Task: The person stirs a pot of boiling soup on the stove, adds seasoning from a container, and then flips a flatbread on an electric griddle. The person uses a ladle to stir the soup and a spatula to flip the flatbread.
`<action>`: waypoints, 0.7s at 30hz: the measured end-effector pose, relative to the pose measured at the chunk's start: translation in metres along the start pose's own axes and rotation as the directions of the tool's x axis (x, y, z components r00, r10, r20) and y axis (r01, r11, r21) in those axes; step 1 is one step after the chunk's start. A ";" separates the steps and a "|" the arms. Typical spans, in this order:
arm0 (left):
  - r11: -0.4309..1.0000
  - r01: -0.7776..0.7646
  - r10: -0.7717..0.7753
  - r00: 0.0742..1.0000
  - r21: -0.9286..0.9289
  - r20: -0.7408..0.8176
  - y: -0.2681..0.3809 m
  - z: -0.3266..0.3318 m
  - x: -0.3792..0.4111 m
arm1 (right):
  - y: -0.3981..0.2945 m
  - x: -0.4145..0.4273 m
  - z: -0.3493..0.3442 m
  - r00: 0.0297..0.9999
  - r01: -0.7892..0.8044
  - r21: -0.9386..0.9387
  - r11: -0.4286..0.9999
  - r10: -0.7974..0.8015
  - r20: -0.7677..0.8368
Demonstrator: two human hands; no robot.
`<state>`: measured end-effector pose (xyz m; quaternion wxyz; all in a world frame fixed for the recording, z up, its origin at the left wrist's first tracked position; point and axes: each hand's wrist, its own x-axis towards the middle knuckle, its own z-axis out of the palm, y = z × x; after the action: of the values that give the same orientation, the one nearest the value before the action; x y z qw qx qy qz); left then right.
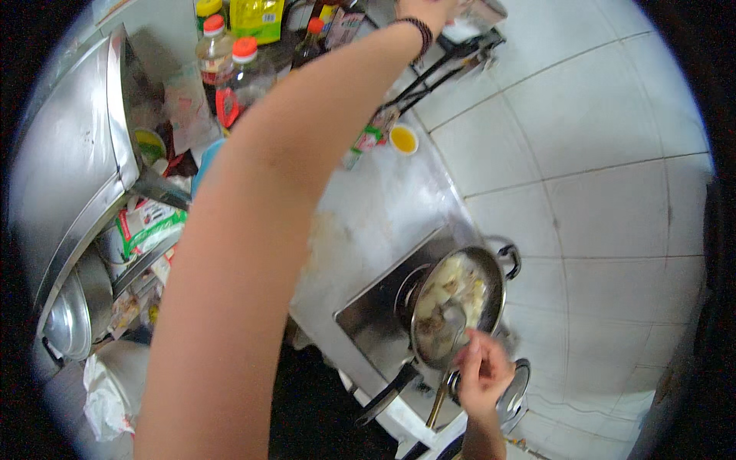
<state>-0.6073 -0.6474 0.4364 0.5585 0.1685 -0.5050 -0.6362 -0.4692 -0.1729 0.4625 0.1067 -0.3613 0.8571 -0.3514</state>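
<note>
My left arm crosses the view and reaches to the top edge, where my left hand (424, 8) is partly cut off beside a container of white contents (460, 30) on a black rack (428, 75). Whether it holds anything is unclear. My right hand (486, 371) hovers at the near rim of a frying pan (499, 287), its fingers curled and close together; I cannot tell if something small is between them. Pale and brownish pieces of food (451, 282) lie in liquid in the pan. A utensil with a brass-coloured handle (439, 402) rests over the pan's rim, its metal head in the food.
The pan sits on a steel gas stove (368, 316), its black handle (388, 394) pointing towards me. A small bowl of yellow liquid (403, 140) stands by the tiled wall (604, 213). Red-capped bottles (214, 43) crowd the back. Shelves at left hold a metal pot (72, 316).
</note>
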 end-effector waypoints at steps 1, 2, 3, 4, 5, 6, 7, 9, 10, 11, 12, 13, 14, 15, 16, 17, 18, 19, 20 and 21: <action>1.000 -0.017 0.017 1.000 -0.002 -0.021 0.014 -0.009 -0.009 | 0.000 0.007 0.005 1.000 0.008 0.000 1.000 -0.008 0.019; 0.983 -0.077 0.094 0.991 0.165 -0.099 0.025 -0.019 -0.029 | 0.007 0.012 0.011 0.996 0.076 0.005 0.997 -0.077 0.046; 0.979 -0.061 0.084 0.990 0.195 -0.112 0.031 -0.029 -0.044 | 0.000 0.022 0.020 0.996 0.062 0.035 0.997 -0.064 0.058; 0.911 0.006 0.048 0.992 0.412 -0.120 0.053 -0.049 -0.069 | -0.003 0.031 0.030 0.987 0.118 -0.039 0.992 -0.113 0.117; 0.898 -0.008 0.028 0.999 0.440 -0.039 0.066 -0.077 -0.090 | -0.006 0.037 0.040 0.968 0.190 -0.107 0.976 -0.168 0.188; 0.879 0.046 -0.122 0.984 0.475 0.131 0.103 -0.102 -0.121 | -0.002 0.039 0.053 0.964 0.189 -0.086 0.978 -0.169 0.203; 0.805 -0.268 0.197 0.962 0.530 0.188 0.094 -0.120 -0.150 | 0.001 0.042 0.067 0.963 0.184 -0.067 0.981 -0.167 0.210; 0.660 -0.197 0.013 0.968 0.725 0.251 0.135 -0.139 -0.214 | 0.004 0.052 0.087 0.947 0.299 -0.256 0.920 -0.252 0.200; 0.460 -0.183 -0.010 0.977 0.869 0.211 0.152 -0.158 -0.247 | 0.002 0.055 0.098 0.924 0.367 -0.344 0.864 -0.296 0.242; 0.342 -0.125 -0.057 0.987 0.932 0.153 0.157 -0.177 -0.280 | -0.002 0.056 0.108 0.901 0.426 -0.434 0.794 -0.329 0.282; 0.249 0.007 -0.194 0.980 0.968 0.043 0.164 -0.192 -0.313 | -0.008 0.055 0.119 0.908 0.343 -0.482 0.807 -0.152 0.392; 0.174 0.113 -0.368 0.929 0.978 -0.042 0.159 -0.209 -0.344 | -0.014 0.055 0.131 0.879 0.261 -0.544 0.797 0.037 0.476; 0.014 0.084 -0.368 0.927 0.996 -0.073 0.156 -0.217 -0.375 | -0.019 0.054 0.140 0.809 0.198 -0.608 0.769 0.222 0.544; -0.042 0.043 -0.379 0.924 0.998 -0.056 0.145 -0.225 -0.402 | -0.013 0.051 0.145 0.826 0.224 -0.587 0.778 0.168 0.537; -0.159 0.059 -0.562 0.815 0.985 -0.139 0.145 -0.223 -0.418 | -0.002 0.048 0.150 0.837 0.254 -0.563 0.786 0.114 0.536; -0.014 0.081 -0.519 0.851 0.997 -0.077 0.144 -0.219 -0.428 | 0.004 0.047 0.152 0.845 0.286 -0.539 0.792 0.056 0.531; 0.080 0.096 -0.421 0.905 0.992 -0.054 0.132 -0.228 -0.442 | -0.002 0.052 0.146 0.851 0.255 -0.484 0.837 0.042 0.523; 0.179 0.097 -0.324 0.946 0.979 -0.034 0.128 -0.229 -0.448 | -0.007 0.056 0.135 0.889 0.221 -0.431 0.875 0.002 0.459; 0.198 0.167 -0.335 0.937 0.966 -0.093 0.130 -0.231 -0.452 | -0.017 0.061 0.123 0.906 0.206 -0.383 0.901 -0.028 0.422; 0.220 0.233 -0.345 0.927 0.947 -0.147 0.142 -0.225 -0.442 | -0.026 0.067 0.111 0.925 0.193 -0.336 0.922 -0.057 0.377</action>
<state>-0.2145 -0.3411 0.3027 0.1933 0.5279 -0.7682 -0.3063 -0.4546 -0.2907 0.4037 0.1695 -0.4878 0.8480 -0.1193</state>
